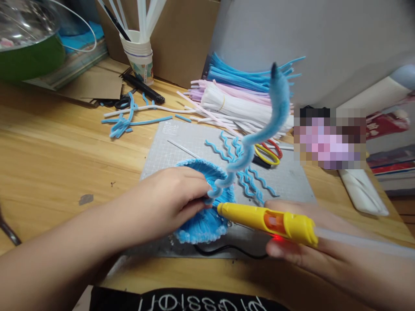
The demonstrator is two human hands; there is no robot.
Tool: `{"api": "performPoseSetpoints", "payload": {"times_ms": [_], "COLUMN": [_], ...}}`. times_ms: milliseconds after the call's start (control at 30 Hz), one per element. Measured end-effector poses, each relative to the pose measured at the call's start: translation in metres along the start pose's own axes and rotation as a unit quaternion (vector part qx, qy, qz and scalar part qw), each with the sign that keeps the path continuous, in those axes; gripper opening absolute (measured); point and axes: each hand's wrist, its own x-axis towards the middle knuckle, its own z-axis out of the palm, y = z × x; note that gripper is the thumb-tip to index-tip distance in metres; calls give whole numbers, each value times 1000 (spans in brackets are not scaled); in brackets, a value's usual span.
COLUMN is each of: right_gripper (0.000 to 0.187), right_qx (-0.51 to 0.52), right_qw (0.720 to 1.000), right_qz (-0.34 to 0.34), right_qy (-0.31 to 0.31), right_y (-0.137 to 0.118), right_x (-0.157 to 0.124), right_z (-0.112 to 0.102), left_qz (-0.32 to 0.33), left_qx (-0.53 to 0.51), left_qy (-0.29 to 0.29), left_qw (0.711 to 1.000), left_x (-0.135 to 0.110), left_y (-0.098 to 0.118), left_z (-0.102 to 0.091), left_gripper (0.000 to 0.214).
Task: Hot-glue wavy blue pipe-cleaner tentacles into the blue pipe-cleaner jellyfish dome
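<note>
My left hand [175, 194] is closed on a blue fuzzy dome [202, 220] made of pipe cleaners, pinching the lower end of a thick light-blue wavy pipe cleaner [266, 125] that rises up and to the right. My right hand [311, 242] grips a yellow glue gun [269, 221]. Its nozzle points left and meets the dome right beside my left fingertips. A red light glows under the gun. Both sit over a grey cutting mat [181, 142].
Several wavy blue pipe cleaner pieces [249, 177] lie on the mat. Bundles of blue, pink and white pipe cleaners [240, 97] are stacked behind it, with scissors [269, 153] nearby. A paper cup [138, 54] with sticks stands at the back, a green bowl [29, 47] far left.
</note>
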Motion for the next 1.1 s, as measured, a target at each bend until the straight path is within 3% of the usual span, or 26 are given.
{"api": "performPoseSetpoints", "payload": {"times_ms": [300, 667, 933, 1100], "right_gripper": [45, 32, 34, 23], "right_qx": [-41, -31, -20, 3], "right_qw": [999, 999, 999, 996], "right_qz": [22, 4, 39, 51], "right_qy": [-11, 40, -18, -67], "right_y": [-1, -2, -9, -22], "right_x": [0, 3, 6, 15], "right_z": [-5, -4, -10, -22], "left_qz": [5, 5, 6, 4], "left_qx": [1, 5, 5, 6], "left_qy": [0, 0, -8, -8], "left_qw": [1000, 1000, 1000, 1000], "left_x": [1, 1, 1, 1], "left_y": [-1, -1, 1, 1], "left_z": [0, 0, -1, 0], "left_gripper": [16, 16, 16, 16]}}
